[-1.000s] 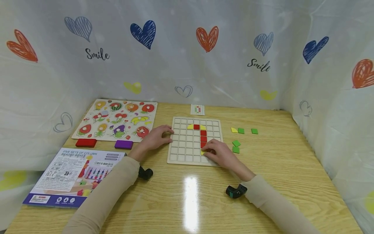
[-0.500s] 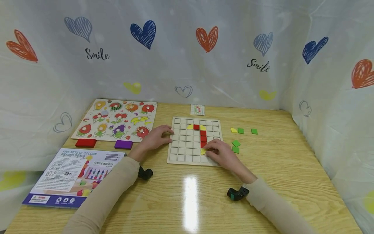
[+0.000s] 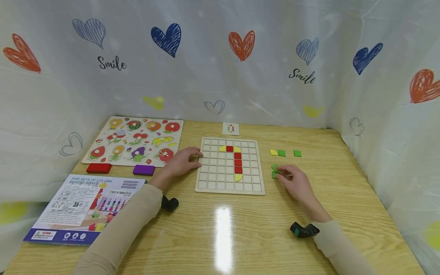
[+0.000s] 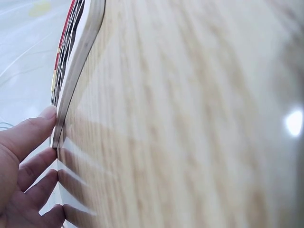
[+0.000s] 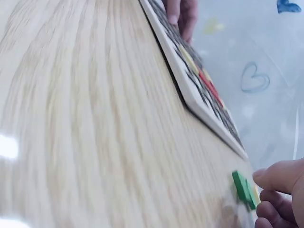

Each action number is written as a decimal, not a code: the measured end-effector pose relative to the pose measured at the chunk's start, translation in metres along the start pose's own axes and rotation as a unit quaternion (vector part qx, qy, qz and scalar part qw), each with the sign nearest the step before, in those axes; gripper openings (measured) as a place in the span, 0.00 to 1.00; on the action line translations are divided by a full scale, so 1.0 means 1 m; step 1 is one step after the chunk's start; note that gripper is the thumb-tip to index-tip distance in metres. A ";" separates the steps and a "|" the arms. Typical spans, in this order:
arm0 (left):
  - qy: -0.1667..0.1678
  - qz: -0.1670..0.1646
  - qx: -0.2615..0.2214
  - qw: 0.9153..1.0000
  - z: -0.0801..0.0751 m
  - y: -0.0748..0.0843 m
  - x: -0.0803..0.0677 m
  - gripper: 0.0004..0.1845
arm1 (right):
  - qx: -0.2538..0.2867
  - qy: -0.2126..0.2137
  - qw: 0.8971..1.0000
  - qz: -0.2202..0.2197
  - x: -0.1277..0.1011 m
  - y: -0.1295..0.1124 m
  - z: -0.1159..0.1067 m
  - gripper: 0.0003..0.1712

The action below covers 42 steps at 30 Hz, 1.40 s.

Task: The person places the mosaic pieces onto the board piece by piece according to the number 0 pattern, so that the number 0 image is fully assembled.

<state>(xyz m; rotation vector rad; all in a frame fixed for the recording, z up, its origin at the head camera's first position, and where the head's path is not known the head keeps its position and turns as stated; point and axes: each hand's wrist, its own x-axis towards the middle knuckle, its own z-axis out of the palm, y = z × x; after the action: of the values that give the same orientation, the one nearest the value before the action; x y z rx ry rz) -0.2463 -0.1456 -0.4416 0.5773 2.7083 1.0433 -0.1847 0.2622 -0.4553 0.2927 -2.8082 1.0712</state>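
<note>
A wooden grid board (image 3: 210,179) lies mid-table, holding a red column (image 3: 238,162) with yellow curved pieces at its top and foot. My left hand (image 3: 183,160) rests flat against the board's left edge; in the left wrist view its fingers (image 4: 28,137) press that edge (image 4: 78,61). My right hand (image 3: 292,177) is to the right of the board, with its fingertips (image 5: 270,175) at two green tiles (image 3: 275,170) (image 5: 242,187) lying on the table. I cannot make out a pinch on them. A yellow tile (image 3: 273,152) and two more green tiles (image 3: 282,153) (image 3: 297,153) lie farther back.
A fruit peg puzzle (image 3: 134,141) sits at the back left, with a red block (image 3: 99,168) and a purple block (image 3: 143,170) in front of it. A printed booklet (image 3: 86,206) lies at the front left. A small pattern card (image 3: 230,128) is behind the board. Heart-print curtains wall three sides.
My right hand has left the foot of the red column, where a yellow piece now sits uncovered, and moved right to the green tiles. The left hand has not moved.
</note>
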 end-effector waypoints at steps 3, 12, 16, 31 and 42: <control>0.000 0.003 0.003 1.000 0.000 -0.002 0.001 0.18 | -0.012 -0.018 1.000 0.016 -0.004 0.007 -0.005 0.16; 0.001 0.002 -0.004 1.000 0.000 0.001 -0.001 0.18 | -0.026 -0.033 0.999 -0.005 0.000 0.010 -0.006 0.16; 0.001 0.000 -0.008 1.000 0.000 0.001 -0.001 0.17 | -0.029 -0.036 0.999 -0.009 0.002 0.009 -0.005 0.16; -0.001 -0.001 0.001 1.000 0.000 -0.001 0.001 0.18 | -0.031 -0.031 0.999 -0.017 0.000 0.011 -0.003 0.14; 0.003 0.003 0.003 1.000 -0.001 0.000 0.000 0.18 | -0.021 -0.035 0.999 -0.006 0.000 0.014 0.000 0.16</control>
<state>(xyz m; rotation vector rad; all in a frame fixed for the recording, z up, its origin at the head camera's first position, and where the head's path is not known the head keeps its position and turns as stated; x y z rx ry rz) -0.2462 -0.1460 -0.4412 0.5840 2.7174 1.0416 -0.1883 0.2725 -0.4647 0.3495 -2.8823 1.0181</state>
